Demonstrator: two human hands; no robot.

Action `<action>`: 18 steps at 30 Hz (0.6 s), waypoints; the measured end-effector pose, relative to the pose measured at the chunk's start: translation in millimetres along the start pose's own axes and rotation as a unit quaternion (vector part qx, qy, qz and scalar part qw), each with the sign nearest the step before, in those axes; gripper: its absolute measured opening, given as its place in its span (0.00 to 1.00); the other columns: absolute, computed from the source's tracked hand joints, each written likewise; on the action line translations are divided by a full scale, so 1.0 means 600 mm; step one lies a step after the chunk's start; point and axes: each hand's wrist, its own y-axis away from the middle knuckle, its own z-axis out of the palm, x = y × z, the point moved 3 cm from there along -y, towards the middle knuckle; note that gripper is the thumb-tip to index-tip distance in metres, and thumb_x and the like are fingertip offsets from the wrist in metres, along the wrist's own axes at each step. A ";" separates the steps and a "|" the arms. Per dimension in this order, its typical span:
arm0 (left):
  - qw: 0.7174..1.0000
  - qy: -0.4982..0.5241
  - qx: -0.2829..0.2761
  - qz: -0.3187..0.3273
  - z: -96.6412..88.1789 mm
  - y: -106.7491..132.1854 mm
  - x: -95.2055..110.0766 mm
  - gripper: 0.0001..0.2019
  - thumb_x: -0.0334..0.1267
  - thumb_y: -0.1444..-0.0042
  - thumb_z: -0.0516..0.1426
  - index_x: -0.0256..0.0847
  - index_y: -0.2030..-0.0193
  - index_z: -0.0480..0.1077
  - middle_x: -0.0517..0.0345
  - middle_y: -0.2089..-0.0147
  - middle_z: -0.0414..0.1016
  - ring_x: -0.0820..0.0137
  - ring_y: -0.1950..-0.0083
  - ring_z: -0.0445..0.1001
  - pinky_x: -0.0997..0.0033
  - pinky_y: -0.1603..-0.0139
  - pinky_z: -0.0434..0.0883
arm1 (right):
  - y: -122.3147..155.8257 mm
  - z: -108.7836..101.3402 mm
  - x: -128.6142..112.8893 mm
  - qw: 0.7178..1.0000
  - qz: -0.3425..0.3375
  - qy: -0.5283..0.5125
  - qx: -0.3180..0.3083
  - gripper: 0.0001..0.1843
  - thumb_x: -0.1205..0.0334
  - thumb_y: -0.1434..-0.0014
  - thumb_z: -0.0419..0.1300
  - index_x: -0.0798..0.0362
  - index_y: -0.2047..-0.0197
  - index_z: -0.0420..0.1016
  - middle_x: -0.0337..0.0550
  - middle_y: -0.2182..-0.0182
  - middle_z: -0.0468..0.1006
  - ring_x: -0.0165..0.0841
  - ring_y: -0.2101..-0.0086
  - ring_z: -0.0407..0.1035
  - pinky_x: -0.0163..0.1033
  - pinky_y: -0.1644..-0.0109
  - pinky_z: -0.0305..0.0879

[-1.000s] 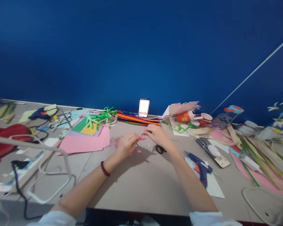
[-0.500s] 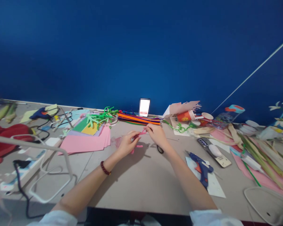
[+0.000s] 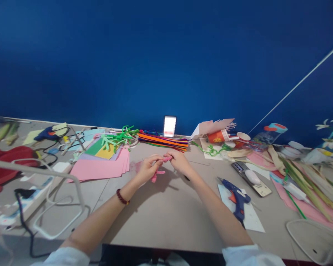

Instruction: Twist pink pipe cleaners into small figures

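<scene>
Over the middle of the table, my left hand (image 3: 149, 168) is closed on a pink pipe cleaner (image 3: 167, 159), pinching it between thumb and fingers. The fingertips of my right hand (image 3: 178, 161) grip the same pink piece at its right end, close to the left fingers. Other pink fuzzy ends (image 3: 154, 178) stick out below my left hand; part of the shape is hidden by the palm. Just beyond the hands lies a bundle of orange, purple and other coloured pipe cleaners (image 3: 163, 140). Beneath my right wrist a small dark object shows, mostly covered.
Pink paper sheets (image 3: 97, 170) and green pipe cleaner pieces (image 3: 119, 138) lie to the left, near a white power strip (image 3: 30, 201). A phone (image 3: 170, 126) stands against the blue wall. At right are a blue glue gun (image 3: 240, 201), another phone (image 3: 262, 189) and paper cups (image 3: 219, 136).
My right hand has come slightly left and toward me, bringing its fingertips closer to my left hand. Both hands still hold the pink pipe cleaner.
</scene>
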 end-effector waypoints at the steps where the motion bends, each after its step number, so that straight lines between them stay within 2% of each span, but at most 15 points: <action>1: 1.000 0.013 0.001 -0.003 -0.001 -0.001 0.002 0.15 0.48 0.43 0.53 0.40 0.62 0.75 0.57 0.67 0.68 0.74 0.70 0.71 0.76 0.73 0.71 | 0.000 0.007 0.004 1.000 0.005 -0.004 -0.010 0.12 0.63 0.41 0.51 0.51 0.71 0.74 0.39 0.70 0.79 0.32 0.66 0.70 0.34 0.62 0.61; 5: 0.998 0.051 0.025 -0.012 -0.004 -0.006 0.005 0.13 0.46 0.45 0.55 0.39 0.68 0.75 0.59 0.73 0.67 0.75 0.70 0.68 0.78 0.70 0.69 | -0.001 0.016 0.009 1.000 0.014 -0.012 -0.001 0.12 0.67 0.43 0.50 0.50 0.71 0.73 0.39 0.66 0.79 0.33 0.62 0.70 0.36 0.59 0.62; 10: 0.988 0.085 0.110 -0.063 -0.011 -0.008 -0.004 0.13 0.46 0.47 0.56 0.38 0.68 0.73 0.62 0.77 0.66 0.77 0.75 0.64 0.78 0.74 0.65 | 0.006 0.017 -0.008 0.999 0.010 0.023 0.036 0.13 0.65 0.38 0.46 0.51 0.64 0.72 0.41 0.65 0.78 0.33 0.64 0.70 0.36 0.59 0.62; 14: 0.981 0.048 0.175 -0.063 -0.019 -0.009 -0.009 0.12 0.45 0.46 0.55 0.38 0.68 0.72 0.62 0.77 0.66 0.76 0.75 0.64 0.77 0.73 0.64 | 0.017 0.032 -0.037 0.996 0.009 0.094 -0.006 0.14 0.60 0.35 0.44 0.50 0.59 0.70 0.42 0.64 0.78 0.33 0.66 0.70 0.35 0.64 0.58; 18: 0.980 -0.040 0.191 -0.032 -0.025 -0.010 -0.009 0.10 0.42 0.45 0.53 0.38 0.68 0.72 0.60 0.73 0.69 0.74 0.72 0.66 0.76 0.71 0.64 | 0.024 0.032 -0.063 0.981 -0.001 0.192 -0.026 0.14 0.60 0.35 0.44 0.50 0.58 0.71 0.45 0.65 0.77 0.35 0.68 0.69 0.35 0.67 0.55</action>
